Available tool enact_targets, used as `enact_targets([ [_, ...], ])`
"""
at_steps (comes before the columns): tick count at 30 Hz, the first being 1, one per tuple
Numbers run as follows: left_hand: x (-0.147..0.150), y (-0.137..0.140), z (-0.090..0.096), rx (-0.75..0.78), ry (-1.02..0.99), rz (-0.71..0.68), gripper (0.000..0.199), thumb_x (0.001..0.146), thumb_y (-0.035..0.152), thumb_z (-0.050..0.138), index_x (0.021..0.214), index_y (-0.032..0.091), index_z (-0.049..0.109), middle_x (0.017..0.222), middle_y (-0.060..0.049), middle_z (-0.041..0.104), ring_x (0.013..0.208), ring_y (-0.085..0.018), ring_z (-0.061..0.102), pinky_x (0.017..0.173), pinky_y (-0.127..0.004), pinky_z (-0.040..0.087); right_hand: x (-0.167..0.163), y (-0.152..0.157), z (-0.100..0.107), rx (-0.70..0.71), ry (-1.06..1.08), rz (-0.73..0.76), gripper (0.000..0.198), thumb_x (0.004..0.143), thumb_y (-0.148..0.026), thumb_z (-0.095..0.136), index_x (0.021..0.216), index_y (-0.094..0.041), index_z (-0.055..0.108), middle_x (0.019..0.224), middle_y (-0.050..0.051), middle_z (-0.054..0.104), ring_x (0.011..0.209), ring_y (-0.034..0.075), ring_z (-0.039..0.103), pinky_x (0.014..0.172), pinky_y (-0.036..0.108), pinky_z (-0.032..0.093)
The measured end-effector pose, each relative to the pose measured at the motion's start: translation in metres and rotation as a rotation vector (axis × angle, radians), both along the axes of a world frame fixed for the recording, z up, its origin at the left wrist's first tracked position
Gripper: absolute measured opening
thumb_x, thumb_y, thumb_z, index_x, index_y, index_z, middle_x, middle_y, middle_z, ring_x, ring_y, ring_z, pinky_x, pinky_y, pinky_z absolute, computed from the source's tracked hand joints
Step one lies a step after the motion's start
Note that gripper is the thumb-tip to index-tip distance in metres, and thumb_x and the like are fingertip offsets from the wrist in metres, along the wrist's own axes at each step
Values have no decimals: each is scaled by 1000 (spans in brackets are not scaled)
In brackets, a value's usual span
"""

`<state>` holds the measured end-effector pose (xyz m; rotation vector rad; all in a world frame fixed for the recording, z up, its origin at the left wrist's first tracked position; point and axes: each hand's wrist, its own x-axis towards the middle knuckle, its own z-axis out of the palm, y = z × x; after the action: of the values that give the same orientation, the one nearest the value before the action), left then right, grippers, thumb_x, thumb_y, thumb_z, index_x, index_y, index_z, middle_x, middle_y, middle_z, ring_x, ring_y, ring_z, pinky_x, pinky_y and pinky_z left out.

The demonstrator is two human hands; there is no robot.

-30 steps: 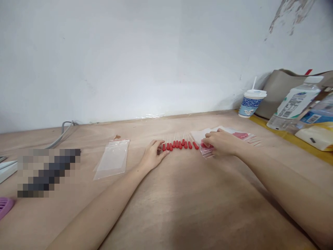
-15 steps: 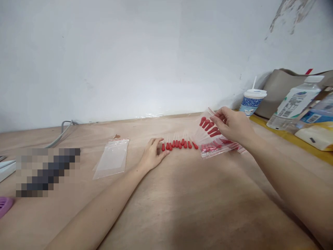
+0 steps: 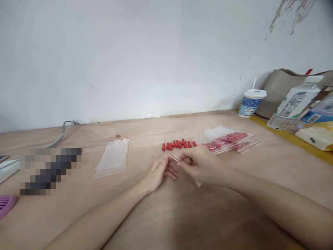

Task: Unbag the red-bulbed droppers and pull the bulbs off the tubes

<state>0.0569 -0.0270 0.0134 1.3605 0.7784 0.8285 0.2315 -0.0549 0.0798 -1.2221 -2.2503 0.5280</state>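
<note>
My right hand (image 3: pixel 197 163) pinches a small clear zip bag (image 3: pixel 176 158) by its red-lined edge in front of me. Its lower end pokes out below the hand, and I cannot see what it holds. Close by on the left, my left hand (image 3: pixel 162 172) is open, palm turned inward, fingers half curled and thumb tip near the bag's edge; I cannot tell whether they touch. Just behind both hands lies a row of droppers (image 3: pixel 177 143) with red bulbs toward me and clear stems pointing away. Right of them is a pile of zip bags (image 3: pixel 234 139) containing red-bulbed droppers.
Flat clear zip bags (image 3: pixel 113 158) lie on the wooden table at left. Farther left are a grey cable (image 3: pixel 58 137) and a purple slotted object (image 3: pixel 7 205). At right stand a blue-patterned cup (image 3: pixel 251 104), a plastic bottle (image 3: pixel 296 100) and a grey bag (image 3: pixel 272 90).
My right hand has come left and nearer from the bag pile, where it was lifting a bag with red-bulbed droppers. My left hand has left the dropper row and drawn nearer to me.
</note>
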Motion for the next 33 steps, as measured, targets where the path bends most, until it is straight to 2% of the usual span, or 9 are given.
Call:
enact_targets([
  [3, -3, 0, 5, -92, -18, -70, 62, 74, 68, 43, 88, 10, 60, 72, -7, 61, 65, -15, 60, 65, -28, 49, -8, 9, -23, -215, 118, 112, 19, 83, -22, 43, 71, -18, 57, 53, -2, 59, 47, 8, 53, 47, 19, 36],
  [5, -4, 1, 10, -74, -1, -135, 47, 76, 55, 56, 94, 11, 61, 78, -6, 63, 74, -15, 61, 73, -29, 48, -7, 18, -33, -347, 175, 173, 20, 86, -23, 39, 81, -17, 58, 59, -1, 62, 49, 9, 56, 49, 20, 40],
  [6, -4, 1, 13, -53, 13, -154, 41, 76, 47, 61, 97, 12, 61, 82, -6, 64, 79, -16, 61, 78, -30, 47, -5, 22, -36, -343, 191, 173, 20, 86, -24, 39, 85, -17, 58, 63, -1, 63, 52, 9, 57, 51, 21, 41],
  [11, -7, 3, 19, -46, 122, -86, 36, 68, 27, 72, 100, 12, 62, 87, -4, 65, 86, -15, 59, 84, -28, 43, 17, 43, -39, 82, 79, 226, 24, 74, -35, 64, 93, -20, 63, 91, 4, 62, 89, 17, 55, 80, 32, 42],
  [15, -12, 9, 16, -169, 160, 43, 58, 63, 19, 75, 116, 13, 53, 74, 1, 61, 72, -12, 59, 74, -28, 47, 30, 51, -45, 37, -11, 291, 55, 66, -45, 70, 113, -20, 55, 105, 7, 56, 100, 20, 49, 86, 35, 41],
  [19, -15, 11, 14, -196, 186, 243, 76, 63, 15, 75, 129, 9, 38, 66, 4, 54, 62, -9, 56, 67, -25, 49, 29, 51, -49, -20, -85, 187, 53, 66, -51, 67, 107, -18, 57, 102, 8, 54, 95, 21, 50, 81, 34, 43],
  [24, -13, 3, 19, -167, 291, 138, 90, 63, 19, 76, 137, 13, 26, 77, -1, 60, 56, -8, 54, 52, -21, 44, 26, 44, -45, -8, -197, 80, 53, 69, -56, 61, 106, -17, 57, 98, 9, 55, 88, 21, 52, 74, 35, 44],
  [28, -15, -1, 22, -175, 339, 144, 87, 61, 24, 77, 133, 9, 33, 66, 1, 61, 54, -9, 54, 51, -20, 42, 26, 44, -44, 71, -209, 54, 57, 69, -59, 60, 106, -16, 57, 99, 11, 57, 90, 23, 52, 74, 36, 43],
  [33, -18, 0, 18, -192, 343, 112, 63, 57, 30, 78, 111, 8, 54, 59, 2, 61, 48, -6, 49, 50, -19, 38, 19, 49, -47, 311, -78, 206, 24, 83, -32, 53, 102, -18, 60, 93, 8, 59, 91, 19, 50, 80, 35, 38],
])
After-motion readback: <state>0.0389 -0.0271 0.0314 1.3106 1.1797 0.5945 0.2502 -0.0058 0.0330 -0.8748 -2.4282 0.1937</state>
